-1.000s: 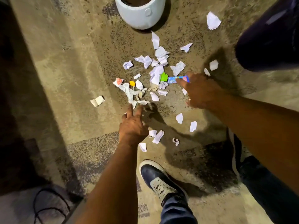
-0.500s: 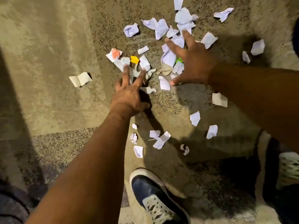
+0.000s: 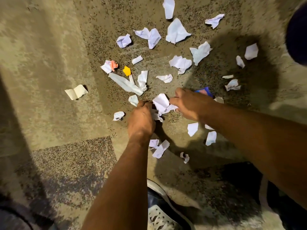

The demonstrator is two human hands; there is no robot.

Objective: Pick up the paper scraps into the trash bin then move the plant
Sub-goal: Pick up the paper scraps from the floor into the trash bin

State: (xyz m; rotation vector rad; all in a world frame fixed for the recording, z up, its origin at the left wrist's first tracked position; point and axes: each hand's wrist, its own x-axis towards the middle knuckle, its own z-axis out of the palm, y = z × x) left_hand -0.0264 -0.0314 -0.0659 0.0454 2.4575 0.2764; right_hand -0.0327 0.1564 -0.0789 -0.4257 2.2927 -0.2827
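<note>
My left hand [image 3: 141, 117] and right hand [image 3: 187, 104] meet low over the carpet [image 3: 49, 63], both curled around a bunch of white paper scraps [image 3: 161, 102] gathered between them. My right fingers also pinch a blue wrapper [image 3: 205, 91], which sticks out behind that hand. Taking the bunch as the marker: a yellow scrap [image 3: 127, 70] and a long white strip [image 3: 126, 84] lie beyond it to the left, a cream folded piece [image 3: 76, 92] sits well off left, and more scraps [image 3: 160, 149] lie nearer me, just beside my left wrist. My shoe [image 3: 159, 214] shows at the bottom edge.
</note>
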